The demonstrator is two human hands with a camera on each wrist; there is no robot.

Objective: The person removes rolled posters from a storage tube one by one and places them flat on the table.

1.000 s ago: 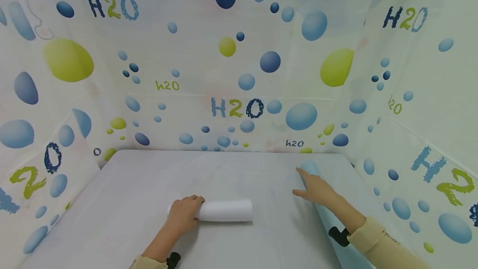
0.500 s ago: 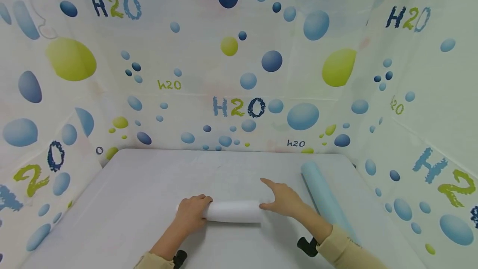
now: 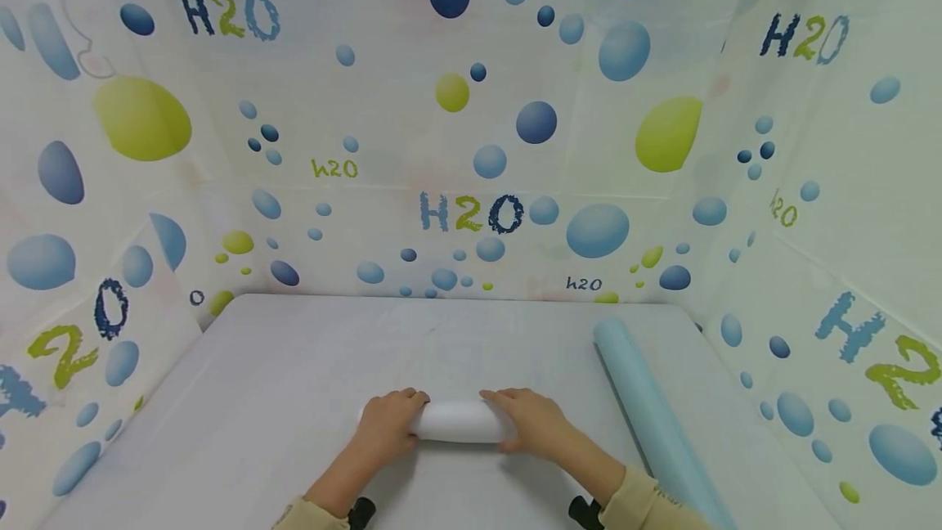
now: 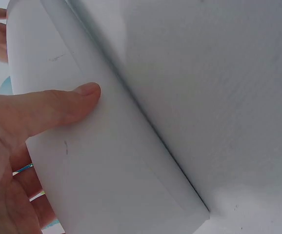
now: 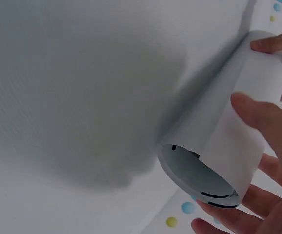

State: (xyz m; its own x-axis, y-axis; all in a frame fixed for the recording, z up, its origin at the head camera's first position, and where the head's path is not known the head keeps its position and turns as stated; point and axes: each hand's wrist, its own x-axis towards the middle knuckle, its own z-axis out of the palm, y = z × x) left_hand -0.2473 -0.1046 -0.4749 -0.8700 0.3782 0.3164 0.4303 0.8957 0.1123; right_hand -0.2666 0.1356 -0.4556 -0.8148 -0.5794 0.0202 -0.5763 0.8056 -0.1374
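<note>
A white rolled-up sheet of paper (image 3: 459, 422) lies crosswise on the white table, between my two hands. My left hand (image 3: 390, 428) holds its left end, thumb on the near side and fingers over the far side; the left wrist view shows the thumb (image 4: 87, 97) lying flat along the paper. At the right end, my right hand (image 3: 537, 424) grips the roll, with its thumb (image 5: 246, 107) on one side and fingers round the other. In the right wrist view the roll's open end (image 5: 199, 173) is hollow, with short dark marks inside.
A long light-blue roll (image 3: 655, 415) lies slanting along the right of the white tabletop (image 3: 294, 366). A white curtain (image 3: 383, 121) printed with bubbles and H2O lettering stands behind the table and on both sides.
My right hand has moved left from the light-blue roll to the white paper roll and taken its right end. My left hand has stayed on the left end, shifting slightly right.
</note>
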